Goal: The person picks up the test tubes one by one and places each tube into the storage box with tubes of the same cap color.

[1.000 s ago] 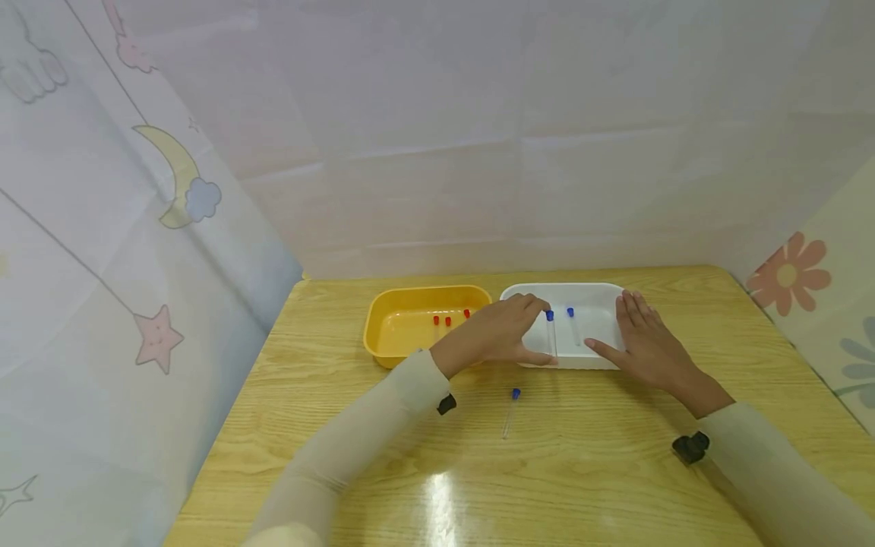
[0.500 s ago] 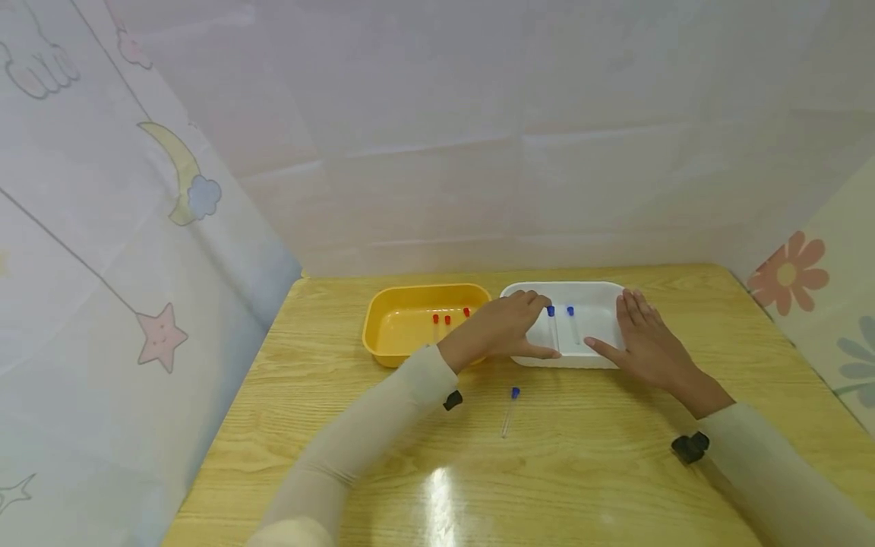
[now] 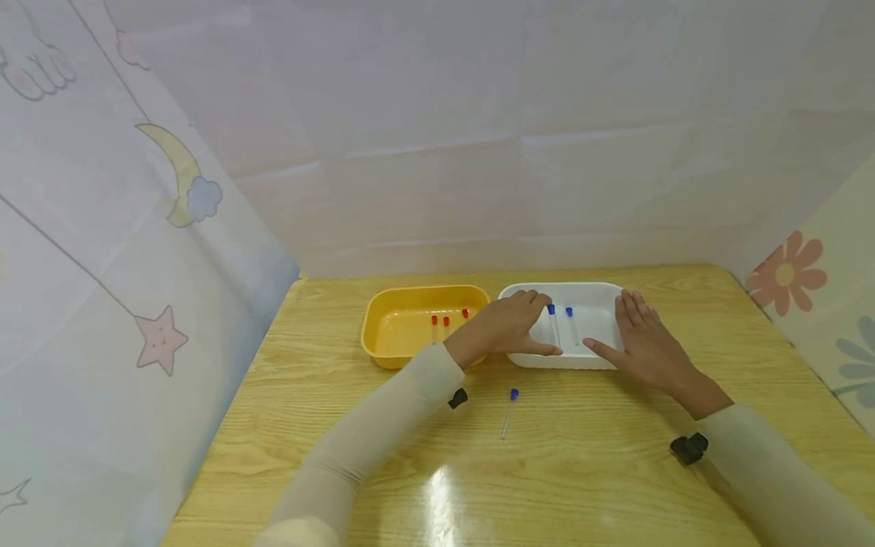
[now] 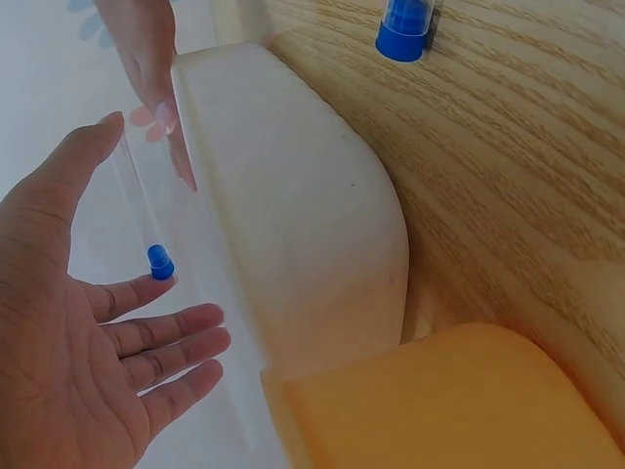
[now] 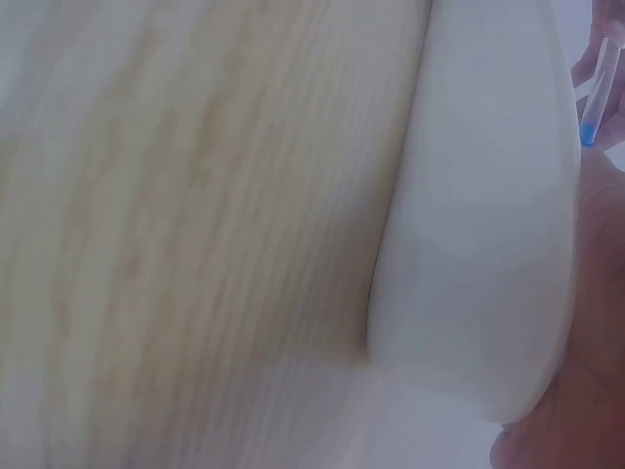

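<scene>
My left hand (image 3: 506, 325) pinches a clear test tube with a blue cap (image 4: 143, 200) lengthwise between thumb and index fingertip. The other fingers are spread, and the tube is over the white tray (image 3: 563, 363). A second blue-capped tube (image 3: 571, 327) lies in that tray. At the tray's right end, my right hand (image 3: 645, 346) rests against the rim with its fingers straight and its thumb reaching over the front edge. In the right wrist view, the tray wall hides much of that hand.
A yellow tray (image 3: 383, 360) with several red-capped tubes (image 3: 434, 320) stands left of the white one, partly behind my left forearm. Another blue-capped tube (image 3: 509, 416) lies on the wooden table (image 3: 588, 456) in front. Printed cloth walls (image 3: 437, 190) surround the table.
My left hand, with the tube pinched in it, has shifted very slightly right. The left forearm has also moved a little to the right. My right hand stays at the rim.
</scene>
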Tool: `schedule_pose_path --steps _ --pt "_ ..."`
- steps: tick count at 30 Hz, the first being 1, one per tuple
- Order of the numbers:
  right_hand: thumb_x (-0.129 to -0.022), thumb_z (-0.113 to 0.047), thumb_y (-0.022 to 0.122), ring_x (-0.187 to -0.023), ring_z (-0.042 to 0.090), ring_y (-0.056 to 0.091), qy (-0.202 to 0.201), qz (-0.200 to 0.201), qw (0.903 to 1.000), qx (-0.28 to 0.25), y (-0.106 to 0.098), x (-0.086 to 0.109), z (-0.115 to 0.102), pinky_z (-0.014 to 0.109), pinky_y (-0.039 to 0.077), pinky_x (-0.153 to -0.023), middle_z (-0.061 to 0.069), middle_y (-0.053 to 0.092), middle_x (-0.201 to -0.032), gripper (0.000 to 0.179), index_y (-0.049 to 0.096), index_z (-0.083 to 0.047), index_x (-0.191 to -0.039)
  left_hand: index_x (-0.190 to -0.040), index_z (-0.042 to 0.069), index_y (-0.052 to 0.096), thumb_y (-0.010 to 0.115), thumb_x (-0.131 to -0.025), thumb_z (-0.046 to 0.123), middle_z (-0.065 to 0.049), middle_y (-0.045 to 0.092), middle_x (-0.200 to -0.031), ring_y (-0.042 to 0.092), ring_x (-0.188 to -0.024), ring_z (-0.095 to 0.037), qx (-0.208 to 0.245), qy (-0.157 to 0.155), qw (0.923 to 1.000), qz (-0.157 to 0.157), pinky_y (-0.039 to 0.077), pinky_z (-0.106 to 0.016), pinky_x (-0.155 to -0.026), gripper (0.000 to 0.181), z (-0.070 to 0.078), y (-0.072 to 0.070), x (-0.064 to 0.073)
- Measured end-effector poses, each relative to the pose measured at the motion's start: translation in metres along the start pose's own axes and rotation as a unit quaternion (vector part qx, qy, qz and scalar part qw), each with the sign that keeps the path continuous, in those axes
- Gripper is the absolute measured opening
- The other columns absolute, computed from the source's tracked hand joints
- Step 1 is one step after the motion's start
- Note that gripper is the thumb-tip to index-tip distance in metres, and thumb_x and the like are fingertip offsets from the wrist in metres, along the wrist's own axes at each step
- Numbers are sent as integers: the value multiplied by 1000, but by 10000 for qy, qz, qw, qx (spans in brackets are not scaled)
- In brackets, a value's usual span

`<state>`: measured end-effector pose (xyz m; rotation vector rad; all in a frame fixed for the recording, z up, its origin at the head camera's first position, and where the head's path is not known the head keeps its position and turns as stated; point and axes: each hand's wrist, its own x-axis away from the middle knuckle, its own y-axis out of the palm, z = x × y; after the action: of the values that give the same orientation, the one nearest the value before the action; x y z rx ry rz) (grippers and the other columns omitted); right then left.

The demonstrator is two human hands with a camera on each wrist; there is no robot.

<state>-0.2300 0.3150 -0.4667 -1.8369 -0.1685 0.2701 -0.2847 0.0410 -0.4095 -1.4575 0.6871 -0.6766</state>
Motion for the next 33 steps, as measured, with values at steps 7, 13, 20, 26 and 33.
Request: schedule_pose_path --steps 7,13,20,26,33 --pt "-99 -65 50 -151 49 -6 -11 -13 10000 54 1 0 0 61 0 -120 35 -4 -163 109 1 16 -154 -154 13 39 53 -87 80 -4 50 -150 52 -132 -18 189 -109 9997 -97 47 -31 -106 96 1 4 -6" --pt "-99 -64 49 -152 48 -6 -7 -30 10000 40 -1 0 -1 62 1 -120 34 -4 -163 109 2 16 -154 -154 13 40 52 -87 80 -4 51 -150 53 -131 -17 166 -30 9998 -142 48 -29 -104 96 2 6 -13" --pt "-99 -64 49 -152 48 -7 5 -61 10000 53 0 0 0 61 0 -120 34 -5 -163 109 1 16 -154 -153 12 41 53 -88 78 -5 53 -148 55 -127 -18 252 59 9996 -105 49 -29 -102 94 3 8 -21" --pt "-99 -64 49 -151 49 -6 -16 -80 9999 62 -1 0 -1 62 1 -120 35 -5 -162 108 2 17 -154 -154 14 40 55 -87 78 -4 51 -151 53 -130 -17 280 -49 9994 -201 47 -29 -105 94 4 11 -26" --pt "-99 -64 49 -152 47 -8 -46 12 10000 79 0 -1 1 63 2 -120 32 -8 -163 108 1 16 -154 -154 15 39 54 -87 78 -2 53 -148 54 -126 -15 89 -131 9994 -308 49 -29 -102 93 6 15 -32"
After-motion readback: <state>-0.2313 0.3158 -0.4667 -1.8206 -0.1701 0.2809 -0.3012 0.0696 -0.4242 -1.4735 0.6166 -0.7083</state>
